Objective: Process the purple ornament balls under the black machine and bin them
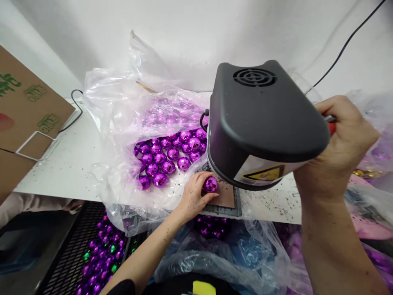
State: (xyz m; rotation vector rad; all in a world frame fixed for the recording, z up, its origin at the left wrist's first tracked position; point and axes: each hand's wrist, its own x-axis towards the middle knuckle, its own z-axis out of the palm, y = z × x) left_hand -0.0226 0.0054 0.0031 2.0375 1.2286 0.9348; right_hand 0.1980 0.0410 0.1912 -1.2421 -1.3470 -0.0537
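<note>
My left hand (pixel 195 192) is closed around a shiny purple faceted ball (pixel 210 184) and holds it on the flat base plate (pixel 229 203) under a black machine head (pixel 260 123). My right hand (pixel 344 143) grips a red-tipped lever (pixel 330 123) at the machine's right side, with the head tilted above the plate. Just left of my left hand lies a clear plastic bag (pixel 123 119) with several more purple balls (pixel 167 157) spilling from it.
A brown cardboard box (pixel 27 119) stands at the left on the white speckled table (pixel 70 164). Below the table's edge a black crate (pixel 76 246) holds several purple and green balls. More plastic bags (pixel 233 254) lie below and at the right. A black cable (pixel 344 45) runs up the wall.
</note>
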